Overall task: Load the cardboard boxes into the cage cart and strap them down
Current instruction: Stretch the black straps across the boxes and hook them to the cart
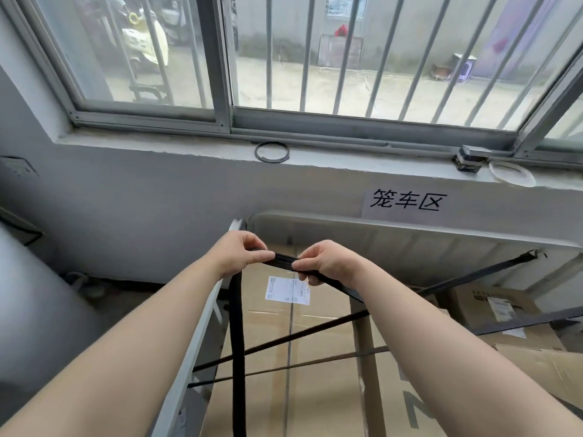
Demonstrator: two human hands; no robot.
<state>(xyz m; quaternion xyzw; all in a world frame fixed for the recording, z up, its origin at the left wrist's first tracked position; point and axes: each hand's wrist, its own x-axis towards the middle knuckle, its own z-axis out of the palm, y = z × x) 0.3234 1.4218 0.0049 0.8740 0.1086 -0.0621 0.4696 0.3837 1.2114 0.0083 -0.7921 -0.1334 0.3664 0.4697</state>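
Strap: black woven webbing, finely ribbed, matt. Cardboard boxes: plain brown board, dull and smooth; the near one carries a white printed paper label. Cage cart frame: grey painted metal with a soft sheen. Window sill: rough grey-painted plaster. Window frame: matt grey metal.

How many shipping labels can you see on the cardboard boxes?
2: one shipping label on the middle box, another label on the right-hand box. A white patch below it may be a third; more may be hidden.
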